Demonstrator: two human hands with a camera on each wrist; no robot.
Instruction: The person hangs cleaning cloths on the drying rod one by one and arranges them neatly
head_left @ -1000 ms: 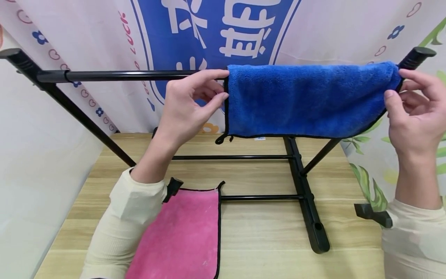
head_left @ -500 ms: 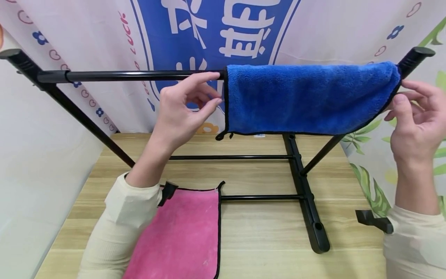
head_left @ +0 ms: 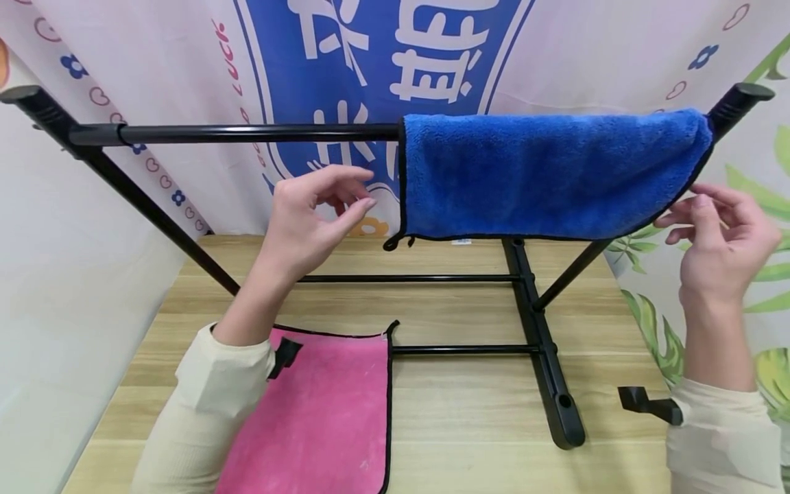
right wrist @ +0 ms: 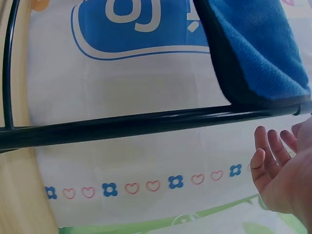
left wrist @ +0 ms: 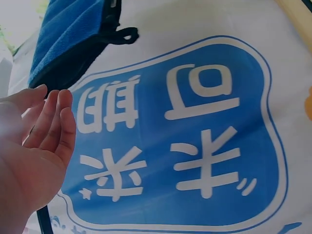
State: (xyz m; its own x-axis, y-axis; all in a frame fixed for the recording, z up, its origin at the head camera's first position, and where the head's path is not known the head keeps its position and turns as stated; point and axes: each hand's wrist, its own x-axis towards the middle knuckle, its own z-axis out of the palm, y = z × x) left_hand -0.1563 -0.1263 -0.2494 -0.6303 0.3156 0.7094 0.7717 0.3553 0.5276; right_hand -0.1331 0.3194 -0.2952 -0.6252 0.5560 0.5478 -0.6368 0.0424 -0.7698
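Note:
A blue plush towel [head_left: 549,178] with black edging hangs folded over the right half of the black rack's top bar [head_left: 259,133]. Its right lower edge slants upward, and a small loop dangles at the lower left corner. My left hand [head_left: 317,216] hovers left of the towel, below the bar, fingers loosely bent and holding nothing. In the left wrist view the towel's underside [left wrist: 73,39] shows beyond the fingertips. My right hand [head_left: 728,230] is beside the towel's slanted right edge, fingers relaxed; the right wrist view shows this hand [right wrist: 285,168] apart from the cloth.
A pink towel [head_left: 327,405] with black edging lies flat on the wooden table [head_left: 469,425], partly behind my left sleeve. The rack's black foot [head_left: 546,350] and low crossbars stand on the table. A printed curtain [head_left: 580,55] hangs behind.
Both hands have let go of the blue towel's upper corners and moved down; the left has also drawn away leftward. The towel stays hanging on the bar.

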